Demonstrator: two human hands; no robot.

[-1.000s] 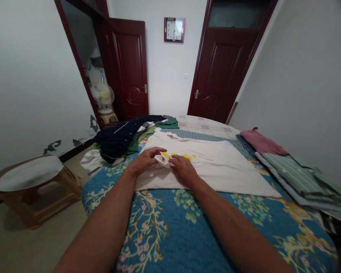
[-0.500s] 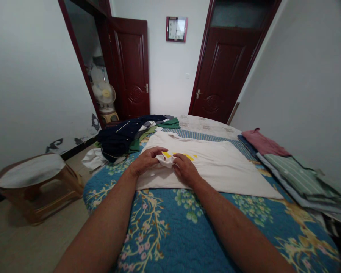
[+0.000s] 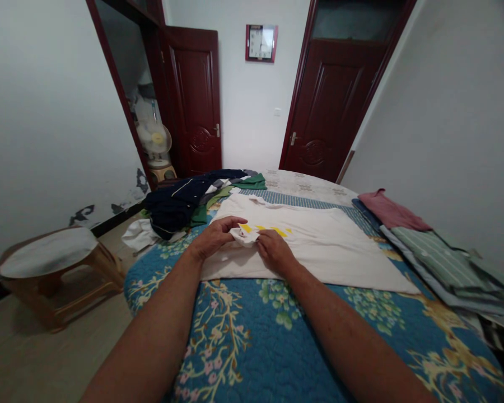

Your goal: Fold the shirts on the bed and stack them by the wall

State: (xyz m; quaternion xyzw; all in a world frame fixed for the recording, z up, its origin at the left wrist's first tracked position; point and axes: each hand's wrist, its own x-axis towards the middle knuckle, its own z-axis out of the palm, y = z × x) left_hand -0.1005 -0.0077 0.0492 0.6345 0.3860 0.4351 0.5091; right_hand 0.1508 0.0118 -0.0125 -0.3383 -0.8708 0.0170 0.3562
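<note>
A white shirt (image 3: 327, 246) with a yellow print lies spread on the blue floral cloth (image 3: 269, 347) over the table. My left hand (image 3: 213, 237) pinches a bunched bit of the shirt's fabric between thumb and fingers, left of the print. Close by on the right, my right hand (image 3: 275, 249) grips the other side of that same raised bit, its fingers closed together. The fingertips partly hide the small piece of fabric between them.
Dark blue and green clothes (image 3: 176, 201) lie heaped at the back left. Folded clothes (image 3: 437, 252) are stacked along the right edge. A stool (image 3: 50, 252) stands on the floor at the left, with a fan (image 3: 155, 138) beyond the doorway.
The fingers of my right hand have drawn closer together on the raised fabric, which now looks a little flatter. My left hand has hardly moved.
</note>
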